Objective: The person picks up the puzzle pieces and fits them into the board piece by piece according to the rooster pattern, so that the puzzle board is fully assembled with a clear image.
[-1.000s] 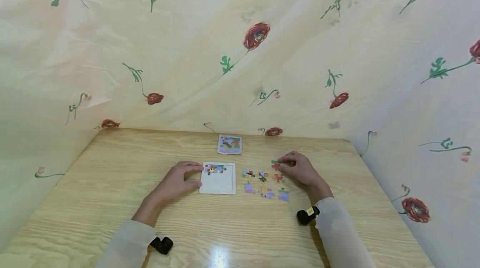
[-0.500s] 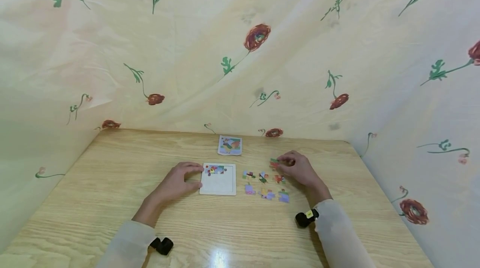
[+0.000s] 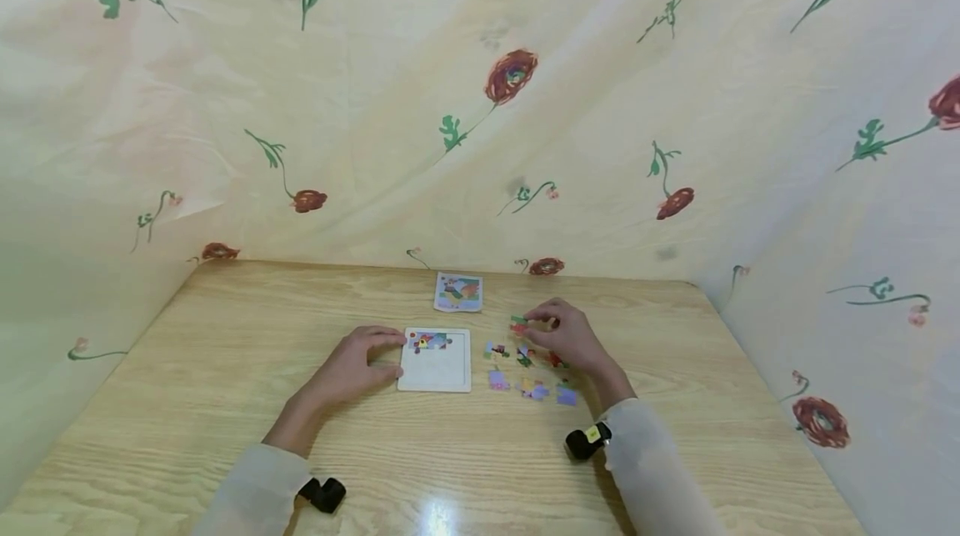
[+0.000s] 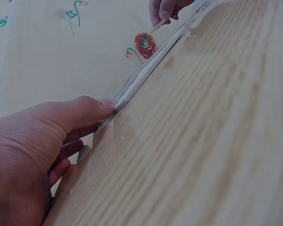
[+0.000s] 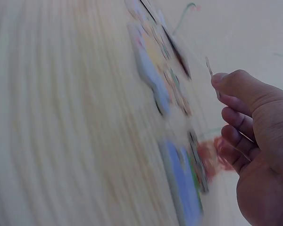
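Observation:
My left hand (image 3: 358, 363) rests against the left edge of a white puzzle tray (image 3: 435, 371), its thumb and forefinger spread along the rim. In the left wrist view, the thumb touches the tray's corner. A few joined pieces with a colourful print (image 3: 429, 342) fill the tray's upper left. Above the table, my right hand (image 3: 564, 336) pinches a green-and-red jigsaw piece (image 3: 518, 324) between thumb and forefinger. The right wrist view shows that piece (image 5: 209, 67) edge-on. Below that hand lie several loose pieces, among them a lilac one (image 3: 498, 380) and a yellow-and-lilac one (image 3: 533, 388).
A square picture card (image 3: 458, 293) showing a bird lies behind the tray. At the right of the loose pieces sits a blue-and-green piece (image 3: 566, 394). Flower-printed cloth (image 3: 390, 102) hangs along the back and sides of the wooden table (image 3: 450, 453).
My right hand has moved left with the pinched jigsaw piece, from the right end of the loose pieces toward the tray. The left hand and tray have stayed put.

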`<action>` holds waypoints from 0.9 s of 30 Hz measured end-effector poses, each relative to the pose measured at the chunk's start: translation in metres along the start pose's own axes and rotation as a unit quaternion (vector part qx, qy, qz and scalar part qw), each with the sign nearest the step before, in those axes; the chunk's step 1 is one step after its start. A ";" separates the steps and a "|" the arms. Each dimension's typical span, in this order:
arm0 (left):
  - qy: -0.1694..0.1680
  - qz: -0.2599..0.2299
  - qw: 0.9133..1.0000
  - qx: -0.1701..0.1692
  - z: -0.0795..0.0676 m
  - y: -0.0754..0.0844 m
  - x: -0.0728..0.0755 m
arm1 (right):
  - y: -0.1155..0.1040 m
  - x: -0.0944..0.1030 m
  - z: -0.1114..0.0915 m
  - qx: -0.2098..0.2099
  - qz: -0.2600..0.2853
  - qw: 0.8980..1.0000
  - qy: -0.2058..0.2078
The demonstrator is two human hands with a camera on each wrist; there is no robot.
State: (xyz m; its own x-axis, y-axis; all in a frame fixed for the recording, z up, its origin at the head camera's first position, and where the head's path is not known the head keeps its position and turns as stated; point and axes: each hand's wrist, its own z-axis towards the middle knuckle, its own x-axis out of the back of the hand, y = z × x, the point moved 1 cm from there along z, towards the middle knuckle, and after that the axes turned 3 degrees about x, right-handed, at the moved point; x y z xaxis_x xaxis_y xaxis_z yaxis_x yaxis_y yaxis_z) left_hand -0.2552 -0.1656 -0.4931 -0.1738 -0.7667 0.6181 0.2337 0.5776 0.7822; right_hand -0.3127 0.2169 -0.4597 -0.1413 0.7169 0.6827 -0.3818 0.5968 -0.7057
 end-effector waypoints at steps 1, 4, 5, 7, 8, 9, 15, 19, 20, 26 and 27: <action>-0.001 0.000 1.000 0.000 0.000 0.000 0.000 | -0.002 -0.003 0.001 0.000 0.001 1.000 -0.002; -0.003 0.000 1.000 -0.001 0.000 -0.001 0.000 | -0.008 -0.012 0.004 0.001 0.004 1.000 -0.009; -0.002 0.001 1.000 -0.002 0.000 -0.001 0.000 | -0.010 -0.015 0.005 0.002 0.002 1.000 -0.011; 0.000 0.000 1.000 -0.003 0.000 -0.001 0.000 | -0.014 -0.021 0.007 0.005 0.007 1.000 -0.015; 0.001 0.000 1.000 -0.005 0.000 -0.001 0.000 | -0.016 -0.024 0.009 0.008 0.009 1.000 -0.017; 0.002 0.001 1.000 -0.007 0.000 -0.001 0.001 | -0.018 -0.027 0.010 0.014 0.008 1.000 -0.019; -0.002 -0.002 1.000 -0.008 0.002 -0.002 -0.001 | -0.024 -0.041 0.015 0.016 0.015 0.999 -0.031; -0.001 -0.005 1.000 -0.005 0.001 0.000 -0.001 | -0.029 -0.050 0.018 0.014 0.023 0.999 -0.039; -0.002 -0.004 1.000 -0.005 0.001 0.000 -0.001 | -0.030 -0.052 0.019 0.013 0.024 0.999 -0.042; -0.001 0.000 1.000 -0.004 0.001 0.002 0.000 | -0.040 -0.061 0.024 0.016 0.023 0.998 -0.063; -0.001 0.002 1.000 -0.005 0.000 0.002 0.001 | -0.041 -0.062 0.025 0.022 0.021 0.997 -0.066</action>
State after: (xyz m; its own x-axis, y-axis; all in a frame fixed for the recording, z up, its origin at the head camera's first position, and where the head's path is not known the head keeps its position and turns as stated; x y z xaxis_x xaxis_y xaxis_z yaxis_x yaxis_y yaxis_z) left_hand -0.2551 -0.1648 -0.4910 -0.1746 -0.7640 0.6212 0.2438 0.5777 0.7790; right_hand -0.3108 0.1390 -0.4684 -0.2761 0.6855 0.6737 -0.4125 0.5486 -0.7272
